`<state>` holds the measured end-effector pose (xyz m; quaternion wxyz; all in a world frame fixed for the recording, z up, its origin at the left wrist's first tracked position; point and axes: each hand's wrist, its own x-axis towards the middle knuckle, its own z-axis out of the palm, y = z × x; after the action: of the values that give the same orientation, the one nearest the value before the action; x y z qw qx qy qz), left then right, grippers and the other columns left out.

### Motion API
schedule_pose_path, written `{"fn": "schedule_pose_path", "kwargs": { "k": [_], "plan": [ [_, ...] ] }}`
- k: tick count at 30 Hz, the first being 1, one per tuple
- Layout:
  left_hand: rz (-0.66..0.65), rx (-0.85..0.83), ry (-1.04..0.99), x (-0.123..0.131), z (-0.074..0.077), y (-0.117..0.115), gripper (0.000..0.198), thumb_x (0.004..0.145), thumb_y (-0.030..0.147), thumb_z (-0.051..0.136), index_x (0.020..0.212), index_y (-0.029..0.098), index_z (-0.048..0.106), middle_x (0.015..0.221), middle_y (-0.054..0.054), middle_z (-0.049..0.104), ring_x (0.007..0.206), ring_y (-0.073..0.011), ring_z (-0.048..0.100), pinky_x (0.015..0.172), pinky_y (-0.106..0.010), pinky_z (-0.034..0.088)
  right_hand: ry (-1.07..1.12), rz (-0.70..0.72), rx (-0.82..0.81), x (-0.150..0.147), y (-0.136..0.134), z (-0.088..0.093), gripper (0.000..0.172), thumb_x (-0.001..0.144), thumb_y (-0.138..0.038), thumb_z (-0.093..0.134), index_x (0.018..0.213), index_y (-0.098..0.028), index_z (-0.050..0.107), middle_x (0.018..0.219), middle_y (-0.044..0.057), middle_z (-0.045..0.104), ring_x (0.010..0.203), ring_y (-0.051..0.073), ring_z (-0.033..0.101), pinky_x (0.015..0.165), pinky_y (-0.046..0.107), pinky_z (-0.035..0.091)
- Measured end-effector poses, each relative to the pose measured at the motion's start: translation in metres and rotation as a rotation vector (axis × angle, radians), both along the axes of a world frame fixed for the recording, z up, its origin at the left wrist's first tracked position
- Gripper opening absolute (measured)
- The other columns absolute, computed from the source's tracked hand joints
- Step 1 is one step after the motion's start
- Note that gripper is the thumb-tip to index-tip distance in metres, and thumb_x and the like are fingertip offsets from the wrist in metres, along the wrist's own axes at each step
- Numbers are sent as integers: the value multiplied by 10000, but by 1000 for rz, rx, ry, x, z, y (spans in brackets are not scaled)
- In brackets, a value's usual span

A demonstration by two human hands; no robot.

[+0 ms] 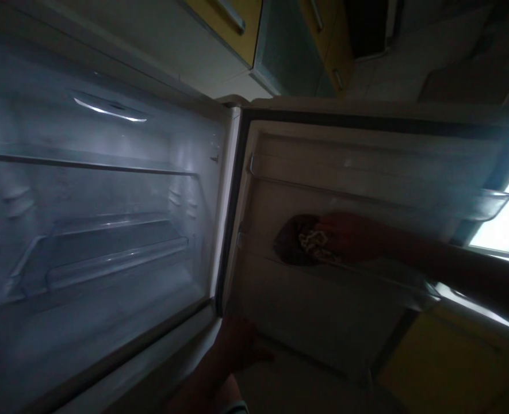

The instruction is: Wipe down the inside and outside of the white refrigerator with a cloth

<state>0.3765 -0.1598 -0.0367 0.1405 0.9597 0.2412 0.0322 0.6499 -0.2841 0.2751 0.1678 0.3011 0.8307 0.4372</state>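
Observation:
An open fridge [107, 190] fills the left of the dim view, with its door [323, 310] swung out to the right. My right hand [353, 236] reaches in from the right and presses a dark cloth with a pale pattern [308, 241] against the door's inner wall, between two door racks. Its fingers are closed over the cloth. My left hand [239, 345] rests at the bottom where the door meets the cabinet, fingers stretched along the door's lower edge, holding nothing.
Inside the fridge are a glass shelf [90, 164] and a clear drawer [107, 253], with no food in sight. A clear door rack [487, 204] juts out at the right. Yellow cabinet fronts [232, 23] show above, and a bright window [508, 218] at the far right.

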Motion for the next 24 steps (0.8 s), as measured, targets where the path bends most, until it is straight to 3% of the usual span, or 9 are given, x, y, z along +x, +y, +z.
{"fn": "schedule_pose_path", "kwargs": {
  "k": [3, 7, 10, 14, 18, 22, 24],
  "plan": [
    [8, 9, -27, 1, -5, 0, 803, 865, 923, 643, 1053, 183, 892, 1122, -224, 844, 1109, -454, 801, 974, -549, 603, -3, -26, -7, -3, 0, 2, 185, 986, -323, 694, 1030, -225, 844, 1250, 166, 775, 1112, 321, 726, 910, 481, 628],
    [16, 34, -29, 5, -10, 0, 822, 874, 936, 615, 1029, 178, 892, 1104, -232, 841, 1106, -460, 800, 977, -561, 599, 16, -127, -49, -36, 43, -1, 199, 998, -327, 695, 1089, -226, 839, 1239, 159, 771, 1071, 309, 723, 888, 448, 615],
    [9, 30, -16, 7, -10, -1, 862, 893, 943, 575, 1042, 155, 889, 1098, -245, 836, 1109, -471, 797, 974, -575, 598, 40, -149, -60, -61, 81, -4, 253, 1014, -321, 673, 1184, -214, 826, 1326, 179, 745, 1173, 332, 699, 937, 455, 595],
    [26, 40, 10, 8, -5, -4, 905, 882, 956, 574, 1086, 130, 881, 1135, -265, 828, 1168, -482, 780, 996, -580, 595, 75, -165, -103, -77, 100, -6, 283, 986, -325, 718, 1219, -194, 812, 1401, 191, 709, 1219, 340, 688, 972, 479, 590],
    [25, 40, 17, 6, -3, -4, 914, 872, 971, 564, 1099, 145, 881, 1137, -247, 834, 1152, -459, 789, 1002, -563, 595, 111, -275, -123, -63, 74, -2, 242, 964, -264, 733, 1165, -181, 839, 1443, 214, 702, 1297, 366, 680, 1044, 521, 588],
    [34, 25, -18, 5, -8, -1, 872, 863, 965, 588, 1078, 173, 885, 1128, -226, 839, 1128, -453, 793, 995, -562, 591, 207, -446, -164, -15, 22, 1, 238, 887, -248, 788, 1108, -227, 874, 1452, 206, 728, 1369, 375, 667, 1148, 562, 550],
    [32, 13, -39, 6, -13, 0, 864, 887, 956, 563, 1085, 178, 882, 1140, -223, 838, 1135, -455, 790, 992, -564, 588, 370, -532, -64, 13, -8, -2, 219, 842, -245, 798, 1039, -272, 888, 1375, 173, 781, 1322, 342, 705, 1146, 516, 560]
  ]
}}
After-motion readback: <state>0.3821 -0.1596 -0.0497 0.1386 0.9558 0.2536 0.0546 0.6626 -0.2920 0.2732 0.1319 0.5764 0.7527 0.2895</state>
